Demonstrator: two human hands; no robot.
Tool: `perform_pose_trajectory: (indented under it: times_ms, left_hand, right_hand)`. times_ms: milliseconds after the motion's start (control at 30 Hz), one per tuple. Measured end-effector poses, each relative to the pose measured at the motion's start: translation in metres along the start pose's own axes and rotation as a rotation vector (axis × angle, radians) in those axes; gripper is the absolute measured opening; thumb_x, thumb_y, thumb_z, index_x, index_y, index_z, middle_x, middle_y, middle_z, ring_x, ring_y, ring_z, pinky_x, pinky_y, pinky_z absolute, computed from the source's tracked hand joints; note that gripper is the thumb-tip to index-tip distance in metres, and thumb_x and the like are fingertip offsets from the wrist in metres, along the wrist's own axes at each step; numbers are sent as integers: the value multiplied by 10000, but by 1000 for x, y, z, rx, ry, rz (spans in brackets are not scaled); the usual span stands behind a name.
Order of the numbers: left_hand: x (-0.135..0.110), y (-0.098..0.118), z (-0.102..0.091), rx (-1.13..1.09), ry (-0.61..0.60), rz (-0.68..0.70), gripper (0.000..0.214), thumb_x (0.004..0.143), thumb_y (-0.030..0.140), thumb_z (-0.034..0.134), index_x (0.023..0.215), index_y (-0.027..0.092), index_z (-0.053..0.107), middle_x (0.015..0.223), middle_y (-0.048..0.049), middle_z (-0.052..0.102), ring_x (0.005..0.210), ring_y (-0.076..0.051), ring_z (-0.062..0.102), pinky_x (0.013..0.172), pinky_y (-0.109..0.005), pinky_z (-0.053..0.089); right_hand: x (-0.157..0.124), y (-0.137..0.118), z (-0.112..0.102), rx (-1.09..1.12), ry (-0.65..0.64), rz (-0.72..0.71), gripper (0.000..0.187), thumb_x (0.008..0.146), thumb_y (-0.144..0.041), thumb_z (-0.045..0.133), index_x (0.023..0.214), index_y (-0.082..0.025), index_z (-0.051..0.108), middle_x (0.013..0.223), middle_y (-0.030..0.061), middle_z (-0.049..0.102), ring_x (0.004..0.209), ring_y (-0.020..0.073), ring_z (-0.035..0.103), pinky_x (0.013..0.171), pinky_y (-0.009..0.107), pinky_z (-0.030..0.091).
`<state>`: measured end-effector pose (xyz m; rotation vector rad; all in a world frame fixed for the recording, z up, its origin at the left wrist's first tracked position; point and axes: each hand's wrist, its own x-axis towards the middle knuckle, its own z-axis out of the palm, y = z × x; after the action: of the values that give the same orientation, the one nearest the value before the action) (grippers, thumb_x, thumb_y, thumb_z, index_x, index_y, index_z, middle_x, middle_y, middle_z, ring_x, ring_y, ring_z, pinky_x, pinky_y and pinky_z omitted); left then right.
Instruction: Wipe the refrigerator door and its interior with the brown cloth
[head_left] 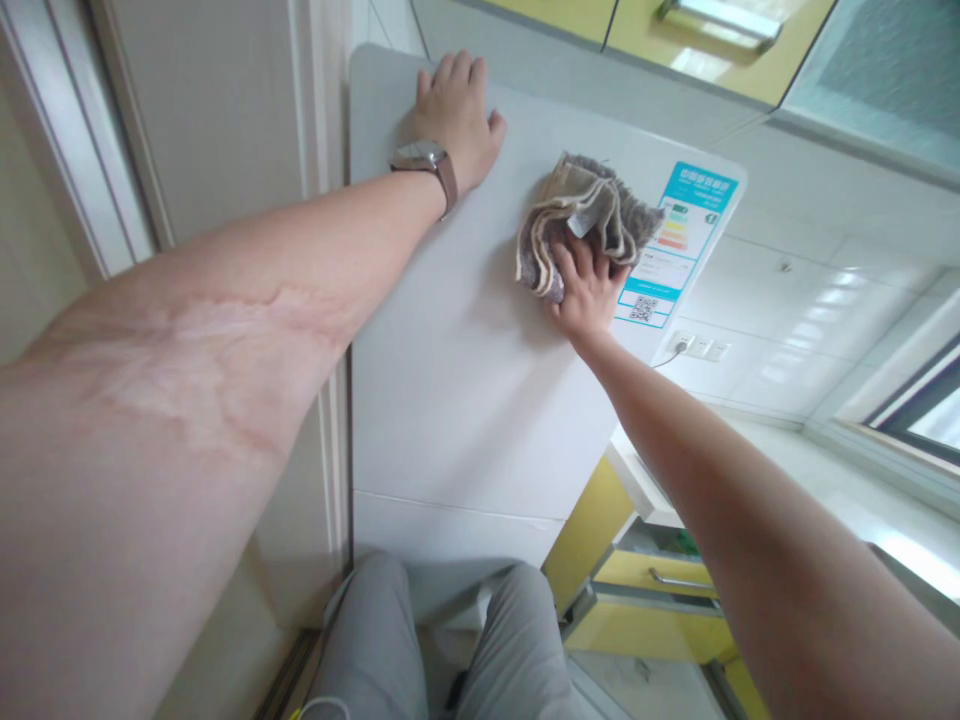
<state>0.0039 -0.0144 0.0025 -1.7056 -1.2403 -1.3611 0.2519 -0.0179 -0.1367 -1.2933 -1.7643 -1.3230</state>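
A white refrigerator door [465, 400] fills the middle of the view. Near its upper left corner my left hand [461, 125], with a watch [420, 157] on the wrist, rests against it with fingers stretched out and holds nothing. To the right, my right hand [589, 290] presses a folded grey-brown cleaning cloth [577, 215] against the door. Its fingertips are partly buried in the cloth's folds, and a small white tag sticks out there. Beside the cloth a blue and white energy label [679, 245] is stuck on the door; the cloth and fingers overlap its left edge.
Yellow cabinets [555, 15] hang above the refrigerator. At lower right stand yellow drawers [652, 575], one partly pulled out, under a white counter [649, 480]. A plugged-in wall socket [697, 347] is on the tiles. A door frame [322, 300] runs close along the left.
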Motion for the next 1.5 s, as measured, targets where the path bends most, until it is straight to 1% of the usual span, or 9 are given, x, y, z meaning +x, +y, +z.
perform_pose_trajectory:
  times_ms: [167, 300, 467, 600, 833, 1000, 1133, 1267, 1500]
  left_hand:
    - [0, -1, 2, 10, -1, 11, 434, 1035, 243, 497, 1425, 56, 517, 1516, -178, 533, 1437, -346, 424, 1182, -571, 285]
    - [0, -1, 2, -18, 21, -9, 374, 1016, 209, 508, 1365, 79, 535, 1490, -190, 546, 1419, -341, 432, 1172, -569, 283]
    - [-1, -1, 2, -12, 21, -11, 350, 1003, 207, 502, 1341, 124, 541, 1500, -172, 552, 1415, -341, 429, 1159, -561, 287]
    - [0, -3, 4, -20, 30, 12, 359, 1014, 214, 494, 1353, 102, 528, 1501, -188, 543, 1420, -346, 426, 1161, -574, 279]
    - [2, -5, 8, 0, 39, 19, 383, 1018, 219, 505, 1375, 82, 532, 1495, -192, 552, 1415, -342, 441, 1157, -581, 299]
    - [-1, -2, 5, 16, 14, 2, 377, 1021, 215, 493, 1373, 87, 535, 1496, -186, 550, 1415, -338, 437, 1162, -572, 305]
    - [-2, -1, 2, 20, 14, 4, 371, 1023, 217, 486, 1370, 96, 532, 1495, -182, 549, 1413, -336, 436, 1165, -573, 306]
    - [-2, -1, 2, 26, 12, 0, 377, 1021, 216, 495, 1378, 99, 533, 1495, -173, 553, 1413, -328, 433, 1165, -559, 309]
    - [-3, 1, 1, 19, 21, -8, 361, 1019, 219, 506, 1362, 113, 543, 1489, -170, 562, 1400, -328, 441, 1162, -547, 304]
  right_hand:
    - [-27, -6, 11, 33, -61, -67, 752, 961, -514, 469, 1665, -285, 341, 1658, 127, 396, 1395, 423, 352, 1120, 643, 262]
    - [-43, -8, 19, 83, -47, -124, 734, 971, -566, 444, 1650, -291, 388, 1622, 131, 454, 1357, 422, 384, 1111, 638, 267]
    - [-61, -12, 27, 137, -49, -168, 713, 971, -539, 464, 1641, -301, 414, 1597, 129, 487, 1349, 423, 388, 1126, 650, 242]
    - [-73, -15, 30, 153, -92, -187, 705, 970, -542, 454, 1633, -300, 433, 1583, 132, 505, 1332, 417, 395, 1119, 644, 237]
    - [-90, -19, 37, 165, -148, -209, 691, 988, -559, 420, 1639, -328, 417, 1579, 116, 523, 1300, 405, 424, 1076, 616, 258]
    - [-100, -21, 42, 184, -173, -224, 688, 975, -559, 434, 1619, -318, 458, 1543, 126, 560, 1236, 393, 463, 1052, 596, 287]
    - [-105, -21, 43, 177, -202, -235, 694, 959, -544, 452, 1620, -332, 454, 1542, 122, 563, 1209, 390, 484, 1037, 595, 298]
    - [-108, -22, 44, 159, -216, -250, 709, 943, -526, 474, 1624, -329, 448, 1563, 119, 544, 1219, 396, 482, 1028, 582, 311]
    - [-118, -24, 48, 178, -221, -263, 684, 947, -528, 475, 1607, -349, 470, 1533, 115, 576, 1205, 383, 504, 1033, 588, 316]
